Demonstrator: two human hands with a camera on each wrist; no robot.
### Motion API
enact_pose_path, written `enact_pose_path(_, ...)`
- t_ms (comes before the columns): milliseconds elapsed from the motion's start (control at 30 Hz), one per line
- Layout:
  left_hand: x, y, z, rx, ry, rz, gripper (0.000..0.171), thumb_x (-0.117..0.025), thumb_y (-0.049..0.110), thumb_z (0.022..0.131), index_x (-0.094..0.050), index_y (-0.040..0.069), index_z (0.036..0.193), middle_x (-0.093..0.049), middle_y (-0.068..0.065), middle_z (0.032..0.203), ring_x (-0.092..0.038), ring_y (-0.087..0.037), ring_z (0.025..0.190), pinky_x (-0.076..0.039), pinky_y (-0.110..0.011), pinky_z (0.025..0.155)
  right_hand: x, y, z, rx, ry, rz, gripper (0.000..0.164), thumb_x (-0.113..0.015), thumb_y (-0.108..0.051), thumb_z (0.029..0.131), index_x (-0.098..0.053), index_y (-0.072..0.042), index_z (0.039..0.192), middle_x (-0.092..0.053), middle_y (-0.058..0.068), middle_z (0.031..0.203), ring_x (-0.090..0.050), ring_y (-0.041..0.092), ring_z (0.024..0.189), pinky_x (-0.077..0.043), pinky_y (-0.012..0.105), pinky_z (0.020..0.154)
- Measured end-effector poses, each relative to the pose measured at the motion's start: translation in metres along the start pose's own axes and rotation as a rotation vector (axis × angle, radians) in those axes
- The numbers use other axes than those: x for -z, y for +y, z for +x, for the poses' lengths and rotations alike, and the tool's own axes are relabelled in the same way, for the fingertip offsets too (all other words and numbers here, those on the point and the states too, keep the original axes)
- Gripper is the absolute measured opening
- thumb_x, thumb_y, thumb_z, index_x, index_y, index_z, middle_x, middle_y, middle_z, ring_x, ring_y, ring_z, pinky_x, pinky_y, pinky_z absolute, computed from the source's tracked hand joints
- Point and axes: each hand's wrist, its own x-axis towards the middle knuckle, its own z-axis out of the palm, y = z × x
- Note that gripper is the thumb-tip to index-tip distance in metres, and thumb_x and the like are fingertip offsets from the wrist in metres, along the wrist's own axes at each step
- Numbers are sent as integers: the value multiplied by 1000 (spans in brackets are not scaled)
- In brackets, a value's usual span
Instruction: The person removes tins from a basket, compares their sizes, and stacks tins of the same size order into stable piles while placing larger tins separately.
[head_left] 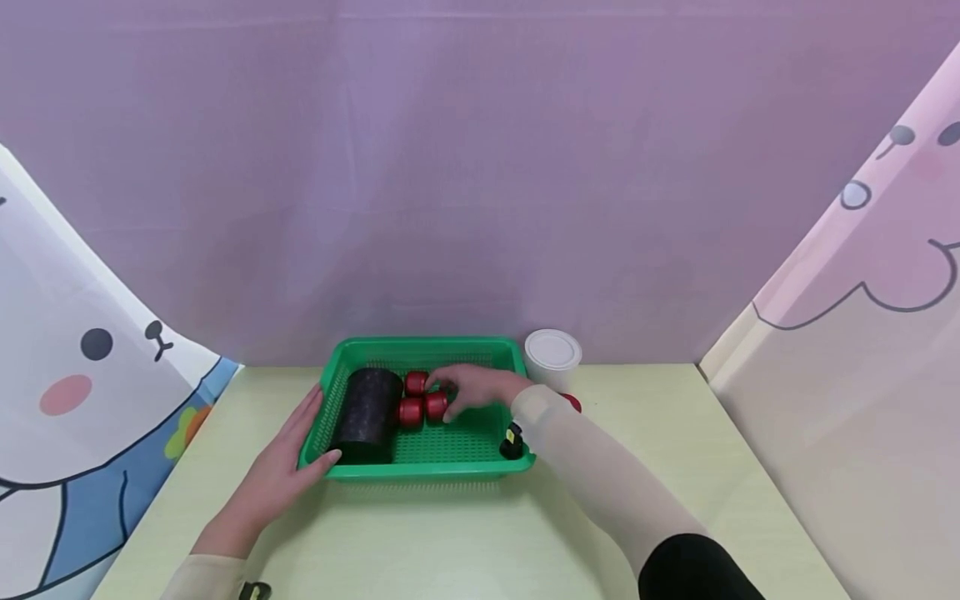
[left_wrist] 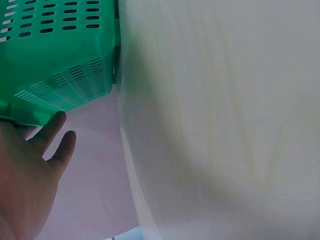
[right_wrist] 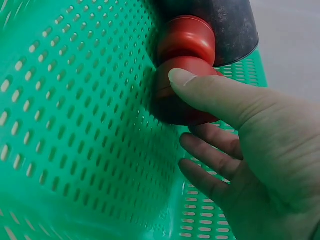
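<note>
Head view shows a pale table (head_left: 480, 533) against a purple cloth (head_left: 480, 167), with a cartoon-printed cloth (head_left: 67, 333) on the left and a pink and cream one (head_left: 862, 350) on the right. On the table stands one green basket (head_left: 465, 470). Inside it, one black cylinder (head_left: 366, 412) lies along the left part, and three small red cans (head_left: 410, 412) sit together just right of it. Behind the basket's right end stands one white tub (head_left: 553, 352) with a lid; one more red thing (head_left: 572, 402) peeks out past the right forearm, mostly hidden. The left hand (head_left: 281, 467) lies with extended fingers along the basket's left side, its thumb on the near left corner of the rim. The right hand (head_left: 476, 390) is over the basket, thumb and fingers bent round the rightmost of the three cans.

Left wrist view adds the slotted outside of the basket, two left fingertips just beside its rim, and a broad stretch of table.

Right wrist view shows the right thumb lying against one can, three other fingers curving below it; a second can stands beside that one, close to the black cylinder. How firm this hold is cannot be told.
</note>
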Motion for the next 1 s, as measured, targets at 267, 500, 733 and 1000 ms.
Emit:
enact_pose_path(267, 0, -2, 0, 10, -3, 7, 99, -79, 37, 104, -18, 16, 179, -16, -8, 185, -26, -50, 163, -38, -84, 112, 0, 1, -2, -21, 24, -10, 55, -88, -15, 98, -66, -19, 148, -60, 4, 156, -56, 26, 143, -52, 40, 113)
enact_pose_path(500, 0, -3, 0, 26, -11, 1, 100, -79, 39, 103, -17, 17, 179, -16, -8, 185, -26, -49, 164, -37, -83, 113, -1, 1, -3, -38, 34, -16, 52, -87, -18, 98, -67, -19, 146, -62, 4, 151, -58, 23, 138, -54, 38, 110)
enact_pose_path(733, 0, -3, -1, 28, -14, 7, 100, -78, 39, 104, -16, 16, 179, -14, -6, 186, -25, -50, 164, -37, -84, 112, -2, 1, -5, -50, 31, -22, 52, -86, -20, 99, -65, -17, 147, -63, 4, 150, -59, 22, 136, -53, 38, 110)
enact_pose_path(1000, -1, -5, 0, 31, -15, 21, 99, -76, 42, 105, -15, 16, 179, -13, -8, 186, -24, -50, 164, -36, -84, 113, -2, 2, -7, -53, 44, -8, 49, -86, -18, 99, -66, -17, 144, -65, 2, 147, -60, 19, 133, -53, 38, 111)
